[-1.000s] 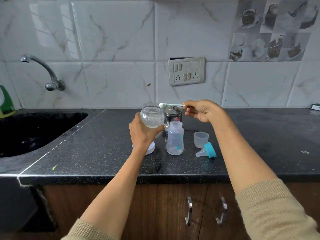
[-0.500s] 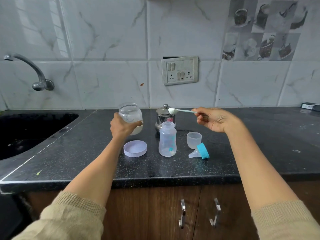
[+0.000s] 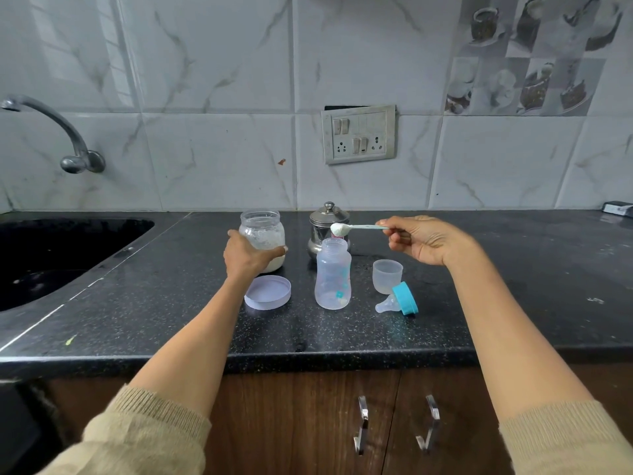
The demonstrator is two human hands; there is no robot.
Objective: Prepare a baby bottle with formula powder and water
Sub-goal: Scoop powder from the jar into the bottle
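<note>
We are holding a loaded scoop (image 3: 356, 227) by the far end of its thin handle, pinched in the fingers of our right hand (image 3: 426, 242), with its heaped bowl hovering just above the open mouth of the baby bottle (image 3: 333, 279), which is standing upright at the middle of the dark surface (image 3: 513, 296). Our left hand (image 3: 248, 257) is wrapping around the powder jar (image 3: 263, 238) at ten o'clock from the bottle, steadying it on the surface. The jar's lid (image 3: 268, 292) is lying at nine o'clock from the bottle, the clear cap (image 3: 387, 275) at three o'clock, the teat with its blue ring (image 3: 399, 301) toward four. We are judging the bottle light and easy to tip, so bracing its waist would help; the loose powder is spilling-prone, so the scoop wants keeping level until it is over the narrow neck.
</note>
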